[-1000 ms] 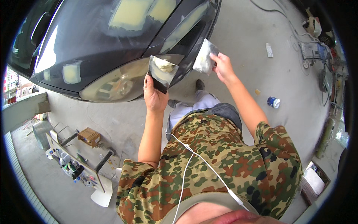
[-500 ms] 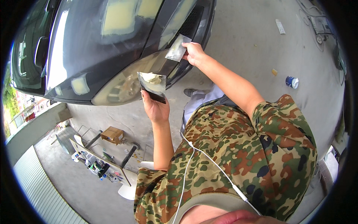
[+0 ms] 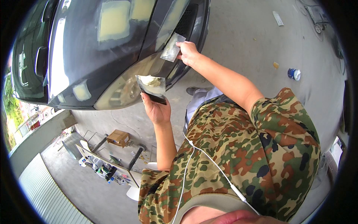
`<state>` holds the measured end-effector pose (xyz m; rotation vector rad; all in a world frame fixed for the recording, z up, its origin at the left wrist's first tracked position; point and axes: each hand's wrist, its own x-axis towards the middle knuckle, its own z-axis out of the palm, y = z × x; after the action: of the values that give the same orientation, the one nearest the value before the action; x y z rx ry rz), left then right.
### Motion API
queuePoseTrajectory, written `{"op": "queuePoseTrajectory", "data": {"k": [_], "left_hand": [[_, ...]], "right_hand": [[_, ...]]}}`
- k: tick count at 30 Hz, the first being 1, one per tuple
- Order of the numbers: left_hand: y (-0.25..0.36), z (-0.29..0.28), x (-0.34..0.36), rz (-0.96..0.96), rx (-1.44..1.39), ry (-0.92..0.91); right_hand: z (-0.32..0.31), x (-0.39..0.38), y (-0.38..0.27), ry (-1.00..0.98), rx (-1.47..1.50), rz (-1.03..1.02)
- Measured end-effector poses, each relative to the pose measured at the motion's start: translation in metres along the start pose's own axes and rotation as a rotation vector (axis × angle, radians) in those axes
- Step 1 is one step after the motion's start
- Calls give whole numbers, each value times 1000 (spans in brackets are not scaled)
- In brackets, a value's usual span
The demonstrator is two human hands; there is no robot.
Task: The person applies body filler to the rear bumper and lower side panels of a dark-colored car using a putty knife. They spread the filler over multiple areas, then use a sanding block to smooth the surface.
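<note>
My right hand (image 3: 188, 52) pinches a thin, flat metal spreader (image 3: 172, 47) smeared with pale paste. Its blade lies over the front of a dark car (image 3: 112, 56), by the grille and above the headlight (image 3: 125, 82); whether it touches the panel I cannot tell. In my left hand (image 3: 157, 111) is a wider putty knife (image 3: 153, 86) with a dark handle edge, fingers wrapped round its lower part. A mound of cream-coloured filler (image 3: 150, 80) rests on that blade. Dried pale filler patches (image 3: 115, 22) show on the hood, with a smaller patch (image 3: 81, 91) near the fender.
On the concrete floor to the right lie a blue-and-white can (image 3: 294, 74), a yellowish scrap (image 3: 275, 65) and a white packet (image 3: 278, 18). At lower left stand a cardboard box (image 3: 118, 137) and a bench (image 3: 108, 160) crowded with bottles and tools. A wheeled machine (image 3: 317, 18) is at far right.
My right hand and its spreader have shifted slightly left along the car front. The left hand with the filler-loaded knife stays nearly in place. The whole view has turned a little.
</note>
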<state>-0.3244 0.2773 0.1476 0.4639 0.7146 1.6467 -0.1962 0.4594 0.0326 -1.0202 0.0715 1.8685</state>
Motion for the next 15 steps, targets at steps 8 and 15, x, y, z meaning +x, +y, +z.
{"op": "queuePoseTrajectory", "data": {"k": [8, 15], "left_hand": [[-3, 9, -1, -1, 3, -5], [-5, 1, 0, -3, 20, 41]], "right_hand": [[3, -6, -6, 16, 24, 4], [1, 0, 4, -2, 79, -10]]}}
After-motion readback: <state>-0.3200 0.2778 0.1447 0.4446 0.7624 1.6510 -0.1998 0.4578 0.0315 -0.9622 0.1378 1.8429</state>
